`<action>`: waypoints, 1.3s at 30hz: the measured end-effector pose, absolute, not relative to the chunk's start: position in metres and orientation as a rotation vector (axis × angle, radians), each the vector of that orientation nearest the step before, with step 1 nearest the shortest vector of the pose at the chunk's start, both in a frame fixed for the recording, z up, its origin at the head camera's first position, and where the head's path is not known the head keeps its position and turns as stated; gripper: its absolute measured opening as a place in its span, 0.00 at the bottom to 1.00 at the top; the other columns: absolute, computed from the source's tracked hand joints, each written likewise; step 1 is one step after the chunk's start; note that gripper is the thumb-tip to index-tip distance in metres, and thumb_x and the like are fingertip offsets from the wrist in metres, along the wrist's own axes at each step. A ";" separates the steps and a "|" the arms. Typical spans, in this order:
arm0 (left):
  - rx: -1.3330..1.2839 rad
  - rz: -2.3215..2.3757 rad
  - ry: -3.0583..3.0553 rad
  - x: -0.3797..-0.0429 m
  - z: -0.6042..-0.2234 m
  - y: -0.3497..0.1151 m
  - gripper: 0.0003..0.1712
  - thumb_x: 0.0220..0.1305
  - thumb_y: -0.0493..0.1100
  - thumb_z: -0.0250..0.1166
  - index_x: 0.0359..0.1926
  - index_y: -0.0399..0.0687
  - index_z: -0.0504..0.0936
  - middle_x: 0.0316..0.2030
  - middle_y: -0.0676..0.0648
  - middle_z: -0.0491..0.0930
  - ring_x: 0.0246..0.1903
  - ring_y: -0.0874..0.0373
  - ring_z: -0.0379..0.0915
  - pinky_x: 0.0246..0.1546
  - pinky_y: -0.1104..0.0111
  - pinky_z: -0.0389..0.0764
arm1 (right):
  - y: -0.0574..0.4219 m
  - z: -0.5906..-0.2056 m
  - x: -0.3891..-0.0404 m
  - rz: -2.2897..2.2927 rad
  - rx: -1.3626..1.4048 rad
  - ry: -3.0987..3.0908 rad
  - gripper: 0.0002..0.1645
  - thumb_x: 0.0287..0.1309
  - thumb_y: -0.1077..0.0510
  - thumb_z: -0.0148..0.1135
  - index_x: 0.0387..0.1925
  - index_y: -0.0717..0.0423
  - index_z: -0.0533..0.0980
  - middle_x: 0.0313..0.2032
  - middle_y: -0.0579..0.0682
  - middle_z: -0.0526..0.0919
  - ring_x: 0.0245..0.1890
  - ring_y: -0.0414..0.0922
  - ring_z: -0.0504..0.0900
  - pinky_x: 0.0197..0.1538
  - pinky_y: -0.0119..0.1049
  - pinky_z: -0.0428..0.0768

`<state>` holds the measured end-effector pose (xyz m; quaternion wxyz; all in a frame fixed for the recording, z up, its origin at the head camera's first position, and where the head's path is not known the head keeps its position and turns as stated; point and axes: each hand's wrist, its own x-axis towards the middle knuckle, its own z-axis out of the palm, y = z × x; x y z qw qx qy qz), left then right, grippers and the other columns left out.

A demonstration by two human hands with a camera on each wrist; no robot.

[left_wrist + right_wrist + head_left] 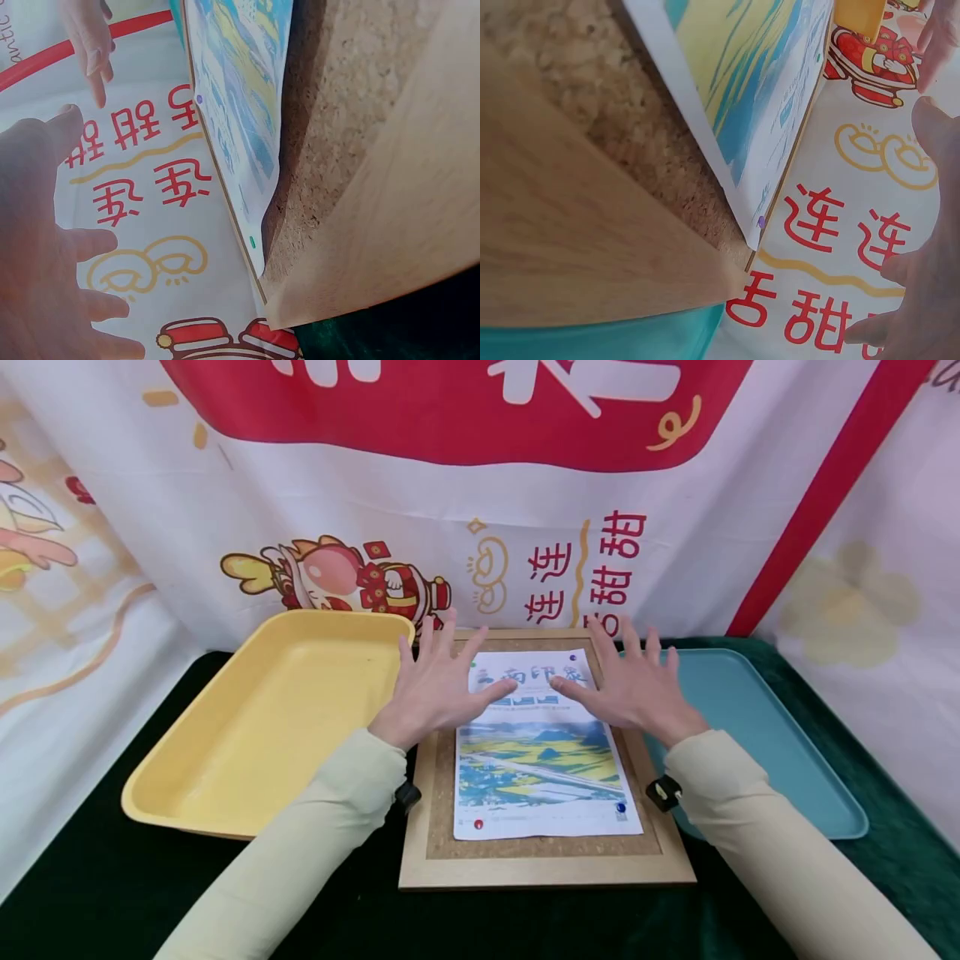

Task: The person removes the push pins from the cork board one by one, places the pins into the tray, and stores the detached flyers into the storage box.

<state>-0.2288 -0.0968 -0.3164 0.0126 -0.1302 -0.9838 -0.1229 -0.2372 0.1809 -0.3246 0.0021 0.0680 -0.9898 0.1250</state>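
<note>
Cork-faced, the framed board [547, 871] carried the printed sheet [547, 768], pinned at its corners. I had the left hand [435, 693] and right hand [641, 689] spread, empty, over the board. Pinning looked finished; next, I judged, called for withdrawing without brushing the sheet.

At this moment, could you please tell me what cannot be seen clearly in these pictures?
Head view: the fine print on the paper sheet is too small to read.
Head view: the right sleeve covers part of the blue tray.
Head view: the top edge cuts off the large white lettering.
Left wrist view: the left edge cuts off part of the left hand.
</note>
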 end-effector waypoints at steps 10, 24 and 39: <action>-0.400 -0.386 -3.077 -0.228 -0.317 -0.097 0.56 0.66 0.86 0.48 0.86 0.69 0.48 0.87 0.44 0.25 0.85 0.36 0.18 0.79 0.31 0.24 | 0.185 -0.328 -0.234 0.419 0.194 -3.139 0.71 0.57 0.09 0.48 0.87 0.38 0.35 0.85 0.68 0.30 0.81 0.79 0.32 0.74 0.83 0.35; -0.315 -0.416 -3.092 -0.228 -0.302 -0.104 0.54 0.68 0.84 0.49 0.86 0.69 0.49 0.87 0.43 0.32 0.86 0.38 0.21 0.82 0.34 0.29 | 0.180 -0.322 -0.240 0.412 0.230 -3.147 0.72 0.54 0.07 0.45 0.87 0.35 0.34 0.85 0.69 0.31 0.81 0.80 0.34 0.74 0.83 0.37; -0.758 -0.586 -3.162 -0.195 -0.296 -0.140 0.47 0.75 0.68 0.60 0.85 0.55 0.58 0.85 0.41 0.51 0.85 0.43 0.47 0.82 0.43 0.56 | 0.174 -0.310 -0.240 0.600 0.295 -3.121 0.69 0.59 0.13 0.53 0.87 0.37 0.38 0.86 0.64 0.39 0.83 0.73 0.42 0.74 0.82 0.48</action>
